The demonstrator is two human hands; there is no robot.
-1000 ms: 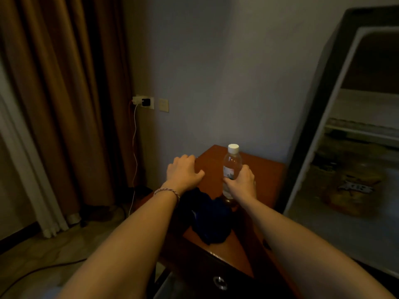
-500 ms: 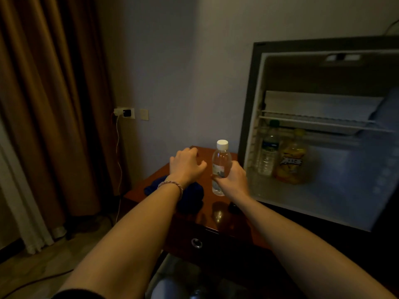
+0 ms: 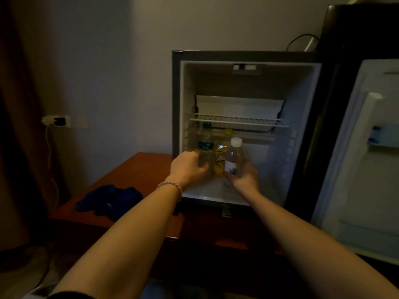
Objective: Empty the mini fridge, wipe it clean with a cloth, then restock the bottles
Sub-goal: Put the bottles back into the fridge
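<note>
Yellow bottle [image 3: 220, 157] label — perhaps unreadable.

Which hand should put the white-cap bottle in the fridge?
The right hand. It already grips the white-cap bottle at the open fridge, with bare floor beside the yellow bottle. The left hand is on the green-cap bottle.

A brown curtain [image 3: 19, 126] hangs beside a wall plug [image 3: 56, 121] with a white cord [image 3: 49, 147].
</note>
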